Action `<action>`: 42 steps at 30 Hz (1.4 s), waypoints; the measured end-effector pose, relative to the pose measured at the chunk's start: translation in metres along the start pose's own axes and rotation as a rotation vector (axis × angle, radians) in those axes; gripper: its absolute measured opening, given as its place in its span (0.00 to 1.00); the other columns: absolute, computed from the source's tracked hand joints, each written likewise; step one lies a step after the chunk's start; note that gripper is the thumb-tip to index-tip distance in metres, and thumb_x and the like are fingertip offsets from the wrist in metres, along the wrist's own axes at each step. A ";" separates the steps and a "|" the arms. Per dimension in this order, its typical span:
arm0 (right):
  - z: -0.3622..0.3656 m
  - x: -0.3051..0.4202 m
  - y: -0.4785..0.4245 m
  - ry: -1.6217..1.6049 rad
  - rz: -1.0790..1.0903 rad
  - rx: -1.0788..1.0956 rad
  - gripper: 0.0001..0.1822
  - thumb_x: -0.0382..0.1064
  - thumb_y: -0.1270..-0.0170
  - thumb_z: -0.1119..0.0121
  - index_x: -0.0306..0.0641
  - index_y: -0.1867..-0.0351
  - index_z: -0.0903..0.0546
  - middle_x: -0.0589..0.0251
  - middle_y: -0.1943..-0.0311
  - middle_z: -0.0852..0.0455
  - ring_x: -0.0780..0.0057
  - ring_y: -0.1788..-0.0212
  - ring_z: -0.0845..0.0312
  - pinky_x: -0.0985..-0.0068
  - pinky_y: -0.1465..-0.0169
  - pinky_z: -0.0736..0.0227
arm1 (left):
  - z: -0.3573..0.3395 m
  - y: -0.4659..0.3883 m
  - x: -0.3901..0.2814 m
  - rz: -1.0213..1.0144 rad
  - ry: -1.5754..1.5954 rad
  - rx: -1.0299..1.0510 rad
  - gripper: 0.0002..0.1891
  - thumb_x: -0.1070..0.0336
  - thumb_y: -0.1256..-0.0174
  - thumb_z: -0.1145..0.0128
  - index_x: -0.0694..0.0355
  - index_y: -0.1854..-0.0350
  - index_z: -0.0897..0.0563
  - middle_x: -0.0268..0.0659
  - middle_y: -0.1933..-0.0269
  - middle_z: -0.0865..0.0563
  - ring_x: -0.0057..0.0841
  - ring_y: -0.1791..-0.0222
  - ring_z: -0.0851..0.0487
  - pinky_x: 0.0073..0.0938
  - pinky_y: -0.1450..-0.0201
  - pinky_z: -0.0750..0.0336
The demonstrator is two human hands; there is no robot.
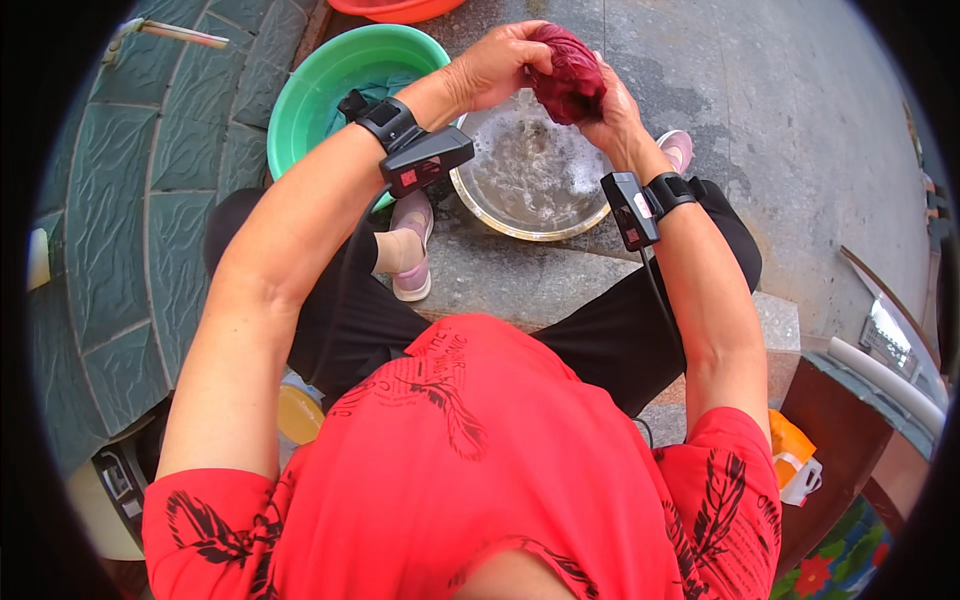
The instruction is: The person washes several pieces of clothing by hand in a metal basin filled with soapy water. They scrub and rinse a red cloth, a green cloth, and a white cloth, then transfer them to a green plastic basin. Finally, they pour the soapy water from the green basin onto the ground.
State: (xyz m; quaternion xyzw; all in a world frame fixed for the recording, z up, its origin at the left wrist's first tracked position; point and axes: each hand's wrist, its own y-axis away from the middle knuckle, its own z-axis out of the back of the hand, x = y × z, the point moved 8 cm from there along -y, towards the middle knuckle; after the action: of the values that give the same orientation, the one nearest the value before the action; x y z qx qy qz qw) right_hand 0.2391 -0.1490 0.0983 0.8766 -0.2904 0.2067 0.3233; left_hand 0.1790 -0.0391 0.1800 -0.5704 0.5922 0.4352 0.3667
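A bunched dark red cloth, wet-looking, is held between my two hands above a round metal basin. My left hand pinches the cloth's upper left edge between thumb and fingers. On the cloth's right side, my right hand grips it, some fingers hidden behind it. Cloudy water with white suds fills part of the basin. Just left of it stands a green plastic tub with teal cloth inside, partly hidden by my left forearm.
An orange-red basin shows at the top edge. Dark green stone tiles lie at the left. My shoes flank the metal basin on the stone ground. An orange and white package is at the lower right, beside a dark red panel.
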 end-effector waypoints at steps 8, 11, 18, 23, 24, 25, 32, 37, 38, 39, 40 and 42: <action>-0.007 0.021 0.010 0.394 0.401 -0.265 0.15 0.40 0.38 0.31 0.32 0.59 0.20 0.61 0.64 0.14 0.72 0.63 0.18 0.71 0.57 0.20 | 0.028 0.030 0.047 0.635 0.235 -0.305 0.34 0.41 0.33 0.46 0.57 0.31 0.34 0.50 0.34 0.28 0.56 0.36 0.27 0.69 0.37 0.32; -0.043 0.027 0.023 0.690 0.608 -0.137 0.15 0.40 0.38 0.32 0.32 0.56 0.19 0.61 0.63 0.14 0.73 0.62 0.18 0.74 0.55 0.21 | 0.016 0.024 0.042 0.630 0.286 -0.231 0.42 0.26 0.40 0.44 0.56 0.34 0.30 0.48 0.35 0.25 0.54 0.36 0.26 0.70 0.36 0.32; -0.073 0.019 0.036 0.565 0.639 -0.013 0.18 0.44 0.35 0.35 0.33 0.51 0.20 0.59 0.58 0.15 0.76 0.58 0.20 0.77 0.52 0.23 | 0.027 -0.005 0.051 0.396 0.437 -0.299 0.19 0.45 0.37 0.33 0.55 0.56 0.16 0.35 0.60 0.11 0.29 0.59 0.12 0.43 0.49 0.18; -0.041 0.009 0.015 0.242 0.377 -0.203 0.17 0.45 0.32 0.38 0.31 0.53 0.21 0.59 0.61 0.16 0.74 0.62 0.20 0.73 0.56 0.22 | 0.025 -0.012 0.029 -0.023 0.268 -0.385 0.11 0.60 0.34 0.34 0.60 0.57 0.16 0.35 0.60 0.12 0.23 0.62 0.13 0.29 0.55 0.17; -0.041 0.007 0.014 0.235 0.344 -0.177 0.16 0.43 0.30 0.41 0.31 0.53 0.21 0.59 0.61 0.17 0.72 0.62 0.19 0.71 0.58 0.21 | 0.025 -0.012 0.026 -0.064 0.223 -0.390 0.11 0.60 0.34 0.34 0.61 0.57 0.16 0.35 0.60 0.12 0.23 0.62 0.13 0.29 0.56 0.17; -0.041 0.004 0.012 0.211 0.321 -0.172 0.15 0.44 0.29 0.43 0.33 0.53 0.22 0.59 0.61 0.16 0.70 0.61 0.18 0.68 0.56 0.20 | 0.026 -0.011 0.024 -0.106 0.179 -0.394 0.11 0.60 0.33 0.34 0.61 0.57 0.16 0.35 0.60 0.12 0.22 0.63 0.13 0.29 0.58 0.17; -0.049 -0.013 0.010 0.043 0.032 -0.023 0.15 0.44 0.25 0.53 0.35 0.49 0.24 0.55 0.57 0.14 0.61 0.56 0.14 0.58 0.48 0.18 | 0.019 -0.012 -0.003 -0.197 -0.432 -0.416 0.14 0.56 0.34 0.38 0.64 0.64 0.14 0.44 0.66 0.12 0.30 0.66 0.13 0.31 0.62 0.20; -0.053 -0.023 0.006 0.008 -0.125 0.134 0.16 0.43 0.24 0.56 0.34 0.49 0.23 0.54 0.55 0.14 0.61 0.55 0.14 0.58 0.47 0.19 | -0.002 -0.007 -0.030 -0.213 -0.786 -0.378 0.15 0.55 0.36 0.42 0.63 0.65 0.13 0.51 0.67 0.12 0.41 0.64 0.11 0.40 0.60 0.20; -0.056 -0.025 0.007 0.014 -0.149 0.169 0.15 0.43 0.24 0.56 0.34 0.50 0.23 0.54 0.55 0.13 0.61 0.55 0.14 0.58 0.47 0.19 | -0.002 -0.005 -0.033 -0.238 -0.849 -0.388 0.15 0.55 0.36 0.42 0.63 0.65 0.13 0.51 0.67 0.13 0.43 0.65 0.12 0.40 0.61 0.21; -0.056 -0.025 0.009 0.021 -0.170 0.199 0.15 0.43 0.24 0.56 0.35 0.50 0.23 0.54 0.55 0.13 0.61 0.54 0.14 0.57 0.47 0.19 | -0.004 -0.005 -0.035 -0.264 -0.908 -0.396 0.14 0.55 0.37 0.42 0.62 0.66 0.13 0.51 0.68 0.13 0.45 0.65 0.12 0.41 0.61 0.21; -0.059 -0.029 0.010 -0.050 -0.247 0.308 0.15 0.43 0.24 0.56 0.35 0.50 0.23 0.54 0.55 0.13 0.60 0.54 0.14 0.57 0.47 0.19 | -0.006 -0.005 -0.036 -0.290 -0.967 -0.403 0.14 0.56 0.37 0.42 0.62 0.66 0.13 0.51 0.68 0.13 0.48 0.66 0.13 0.41 0.62 0.21; -0.063 -0.033 0.015 -0.194 -0.397 0.523 0.15 0.42 0.25 0.55 0.35 0.51 0.22 0.54 0.56 0.13 0.60 0.54 0.14 0.57 0.47 0.18 | -0.012 -0.003 -0.038 -0.297 -0.961 -0.349 0.14 0.55 0.37 0.42 0.61 0.66 0.14 0.52 0.68 0.13 0.50 0.65 0.14 0.42 0.62 0.21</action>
State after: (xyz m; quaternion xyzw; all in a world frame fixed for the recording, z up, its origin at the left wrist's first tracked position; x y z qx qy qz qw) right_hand 0.1940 -0.1026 0.1311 0.9848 -0.0806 0.1228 0.0923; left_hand 0.1857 -0.0364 0.2191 -0.4369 0.1889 0.6830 0.5540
